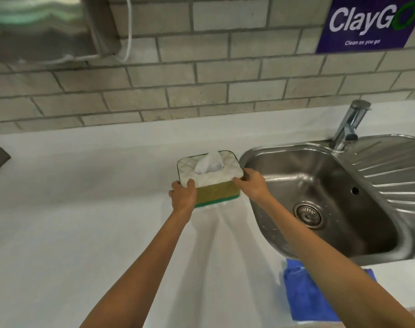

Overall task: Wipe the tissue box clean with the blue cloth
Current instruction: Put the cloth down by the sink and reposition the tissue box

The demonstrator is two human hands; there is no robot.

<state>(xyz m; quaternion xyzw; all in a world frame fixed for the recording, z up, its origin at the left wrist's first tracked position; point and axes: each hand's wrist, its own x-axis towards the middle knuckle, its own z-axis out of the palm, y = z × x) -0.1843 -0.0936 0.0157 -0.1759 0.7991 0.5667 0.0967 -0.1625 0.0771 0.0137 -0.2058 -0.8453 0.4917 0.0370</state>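
The tissue box [213, 183] has a white quilted top, olive sides and a green base, with a tissue sticking up from its slot. It sits on the white counter just left of the sink. My left hand [182, 194] grips its near left corner. My right hand [251, 183] grips its near right corner. The blue cloth [306, 297] lies flat near the counter's front edge, below the sink, partly hidden under my right forearm. Neither hand touches the cloth.
A steel sink [320, 197] with a drain and a ribbed drainboard fills the right side, its tap [348, 124] at the back. A tiled wall with a purple sign [367, 22] rises behind. A metal dispenser [47, 27] hangs at the upper left. The white counter [83, 209] stretches left.
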